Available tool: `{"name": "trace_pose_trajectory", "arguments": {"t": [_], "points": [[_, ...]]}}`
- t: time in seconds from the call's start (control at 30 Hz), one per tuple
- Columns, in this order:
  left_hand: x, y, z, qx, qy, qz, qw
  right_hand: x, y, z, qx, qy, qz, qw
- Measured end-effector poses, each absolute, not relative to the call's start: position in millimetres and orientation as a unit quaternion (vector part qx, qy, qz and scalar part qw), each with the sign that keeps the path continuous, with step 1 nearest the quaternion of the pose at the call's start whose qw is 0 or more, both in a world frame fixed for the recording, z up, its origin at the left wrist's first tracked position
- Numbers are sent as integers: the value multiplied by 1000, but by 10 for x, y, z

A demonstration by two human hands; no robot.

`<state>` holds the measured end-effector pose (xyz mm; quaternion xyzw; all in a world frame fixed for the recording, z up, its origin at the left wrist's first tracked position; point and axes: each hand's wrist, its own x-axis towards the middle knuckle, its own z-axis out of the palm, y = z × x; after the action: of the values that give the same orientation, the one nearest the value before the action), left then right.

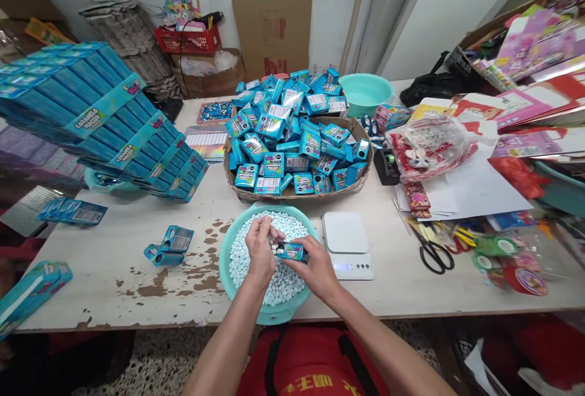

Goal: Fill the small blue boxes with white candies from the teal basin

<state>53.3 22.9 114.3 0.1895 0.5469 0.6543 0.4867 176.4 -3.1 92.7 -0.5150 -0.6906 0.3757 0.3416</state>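
Observation:
A teal basin point(227, 286) full of small white candies point(286, 289) stands at the table's front edge. Over it, my right hand point(317, 264) grips a small blue candy box point(294, 251) lying on its side, its end facing left. My left hand point(262, 250) is closed around a few white candies point(277, 248) right at that end of the box. Just right of the basin is a white scale point(346, 234). Behind the basin a cardboard tray point(297, 192) holds a heap of blue boxes point(274, 164).
Stacked blue boxes point(109, 116) lean at the left, with loose ones point(177, 239) nearer. On the right lie black scissors point(436, 256), a tape dispenser point(386, 166), tape rolls and a plastic bag point(429, 146). An empty teal bowl point(365, 92) stands behind.

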Motion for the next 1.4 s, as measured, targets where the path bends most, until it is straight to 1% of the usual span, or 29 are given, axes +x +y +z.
{"name": "trace_pose_trajectory", "arguments": {"t": [0.13,0.3,0.37,0.4,0.47,0.57,0.7,0.83,0.87,0.9,1.0,1.13,1.2,1.27,1.33,1.4], "points": [[544,209,1158,200,536,657,491,1723,-49,891,-514,-680,390,349],[557,187,1193,206,494,629,564,1648,-46,820,-509,-658,417,367],[469,209,1157,230,493,619,567,1662,-57,806,-502,-639,440,383],[397,232,1110,248,507,616,550,1685,-68,806,-500,-625,452,394],[223,300,949,315,576,589,471,1755,-99,815,-497,-596,473,418],[31,403,596,469,687,451,323,1876,-141,839,-492,-570,491,438],[140,381,214,566,706,334,262,2008,-167,861,-497,-557,498,441],[357,210,115,643,712,190,209,2120,-193,878,-524,-542,490,437],[373,177,114,638,713,191,219,2141,-201,885,-531,-537,492,433],[372,155,115,614,720,217,242,2157,-209,891,-537,-531,496,429],[303,149,136,476,743,341,325,2173,-228,906,-548,-522,502,419],[227,164,326,335,734,434,400,2116,-235,888,-556,-552,468,409],[229,143,521,237,668,517,480,2054,-232,854,-554,-577,444,404],[253,113,740,158,571,589,550,1970,-226,810,-545,-605,421,399],[290,85,925,126,503,631,577,1873,-217,769,-534,-629,404,395],[327,67,1036,104,475,655,578,1778,-205,744,-524,-647,395,388]]}}
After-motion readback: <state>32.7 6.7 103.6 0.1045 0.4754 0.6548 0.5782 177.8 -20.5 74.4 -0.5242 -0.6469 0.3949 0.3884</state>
